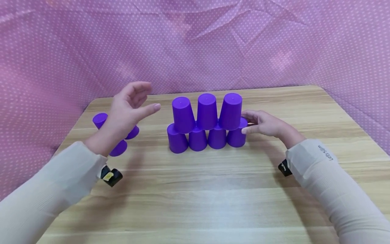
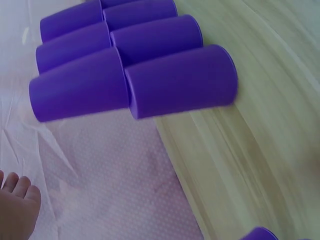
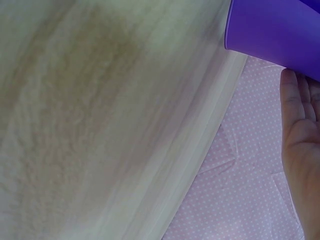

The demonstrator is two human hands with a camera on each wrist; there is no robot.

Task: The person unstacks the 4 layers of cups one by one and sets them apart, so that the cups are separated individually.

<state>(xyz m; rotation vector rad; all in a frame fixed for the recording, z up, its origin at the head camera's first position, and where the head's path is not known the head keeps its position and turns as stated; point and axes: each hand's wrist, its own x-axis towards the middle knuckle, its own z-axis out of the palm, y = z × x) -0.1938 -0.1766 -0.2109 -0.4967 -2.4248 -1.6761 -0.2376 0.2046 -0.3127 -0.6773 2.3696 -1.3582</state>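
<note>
Upside-down purple cups stand in two tiers: several in a bottom row (image 1: 198, 139), and three above, including a middle cup (image 1: 207, 113), bridging the gaps. At the right end of the bottom row, my right hand (image 1: 263, 125) touches the last cup (image 1: 237, 135), thumb at its front and fingers partly hidden behind. In the right wrist view those fingers (image 3: 291, 97) look fairly straight against the cup. My left hand (image 1: 126, 106) is raised left of the stack, thumb and fingers apart, holding nothing. The left wrist view shows both tiers (image 2: 180, 82) sideways.
More purple cups, among them one tilted-looking cup (image 1: 100, 119) and a lower one (image 1: 118, 148), are at the left, partly hidden by my left forearm. Pink dotted cloth (image 1: 195, 44) hangs behind the wooden table (image 1: 207, 193). Black wrist cameras (image 1: 112, 176) are on both sleeves.
</note>
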